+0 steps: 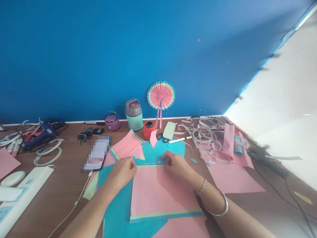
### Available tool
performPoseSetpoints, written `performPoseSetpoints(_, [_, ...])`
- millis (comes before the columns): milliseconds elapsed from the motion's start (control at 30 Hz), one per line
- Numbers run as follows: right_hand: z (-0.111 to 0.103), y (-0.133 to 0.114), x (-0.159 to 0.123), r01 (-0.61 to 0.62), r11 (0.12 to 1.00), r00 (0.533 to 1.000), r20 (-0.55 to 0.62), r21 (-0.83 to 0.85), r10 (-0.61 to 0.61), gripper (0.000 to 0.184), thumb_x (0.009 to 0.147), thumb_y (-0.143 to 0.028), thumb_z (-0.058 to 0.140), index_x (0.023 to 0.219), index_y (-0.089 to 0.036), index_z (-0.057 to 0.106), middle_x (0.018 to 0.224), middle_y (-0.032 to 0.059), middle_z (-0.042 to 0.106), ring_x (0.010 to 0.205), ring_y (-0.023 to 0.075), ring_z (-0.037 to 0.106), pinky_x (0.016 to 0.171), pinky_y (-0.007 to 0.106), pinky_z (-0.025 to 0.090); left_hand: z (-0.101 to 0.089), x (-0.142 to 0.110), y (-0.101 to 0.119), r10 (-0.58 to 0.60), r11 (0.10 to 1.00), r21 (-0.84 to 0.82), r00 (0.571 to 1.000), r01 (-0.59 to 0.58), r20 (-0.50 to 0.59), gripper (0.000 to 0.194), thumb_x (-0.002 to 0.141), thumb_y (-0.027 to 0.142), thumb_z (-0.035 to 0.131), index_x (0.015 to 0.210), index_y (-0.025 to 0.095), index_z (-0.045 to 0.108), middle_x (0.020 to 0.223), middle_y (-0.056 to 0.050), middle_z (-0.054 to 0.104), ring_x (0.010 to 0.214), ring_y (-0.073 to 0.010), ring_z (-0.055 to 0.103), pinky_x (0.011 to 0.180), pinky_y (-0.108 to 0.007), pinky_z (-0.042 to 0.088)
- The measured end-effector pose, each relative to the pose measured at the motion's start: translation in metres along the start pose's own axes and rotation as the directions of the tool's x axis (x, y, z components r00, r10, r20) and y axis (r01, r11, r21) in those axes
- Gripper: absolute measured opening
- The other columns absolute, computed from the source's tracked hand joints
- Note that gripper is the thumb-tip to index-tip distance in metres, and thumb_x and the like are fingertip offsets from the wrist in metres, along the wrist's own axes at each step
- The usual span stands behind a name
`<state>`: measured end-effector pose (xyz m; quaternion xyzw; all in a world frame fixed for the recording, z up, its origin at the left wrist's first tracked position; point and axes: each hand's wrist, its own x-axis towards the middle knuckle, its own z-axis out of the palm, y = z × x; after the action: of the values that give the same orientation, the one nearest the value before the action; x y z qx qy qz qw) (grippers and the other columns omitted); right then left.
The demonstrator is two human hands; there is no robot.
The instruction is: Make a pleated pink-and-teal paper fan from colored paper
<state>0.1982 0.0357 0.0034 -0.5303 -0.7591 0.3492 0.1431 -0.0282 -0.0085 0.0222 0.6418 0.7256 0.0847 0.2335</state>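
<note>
Pink rectangular paper sheet with pale-green and blue bands along its near edge (158,190) lies flat in front of the person, on top of large blue paper (112,201) on a brown wooden table (69,167). For neat work, I would keep its far edge straight, hold both corners evenly, and run any crease outward from the middle under light, steady pressure, since thin paper probably skews easily. The left hand (124,170) has its fingers curled inward, tips at the sheet's far left corner. The right hand (177,164) is curled too, thumb close to the bent index finger near the far right corner. Whether either pinches the paper or only presses it, I cannot tell.
</note>
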Motion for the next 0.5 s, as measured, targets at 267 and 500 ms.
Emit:
performPoseSetpoints(267, [0.0010,-0.0012,-0.0002,-0.003,1.000,1.000,-0.003,-0.021,0.003,0.037,0.064,-0.001,0.044,0.095,-0.016,0.057,0.065,-0.0012,0.057,0.060,0.0120,0.050,0.052,0.021,0.028,-0.0006,-0.0012,0.0020,-0.002,1.000,0.019,1.000,0.002,0.007,0.016,0.077,0.014,0.046,0.066,0.020,0.056,0.072,-0.003,0.065,0.069,-0.0178,0.060,0.055,-0.024,0.031])
performPoseSetpoints(500, [0.0022,-0.0042,0.0005,-0.025,0.997,1.000,-0.002,-0.079,0.025,0.037,0.064,0.001,0.045,0.095,-0.015,0.056,0.066,-0.0006,0.057,0.061,0.0124,0.050,0.053,0.022,0.027,-0.0022,-0.0020,0.0051,-0.014,0.999,0.031,1.000,0.014,0.018,0.016,0.077,0.014,0.045,0.066,0.020,0.055,0.071,-0.003,0.064,0.068,-0.0179,0.059,0.055,-0.025,0.030])
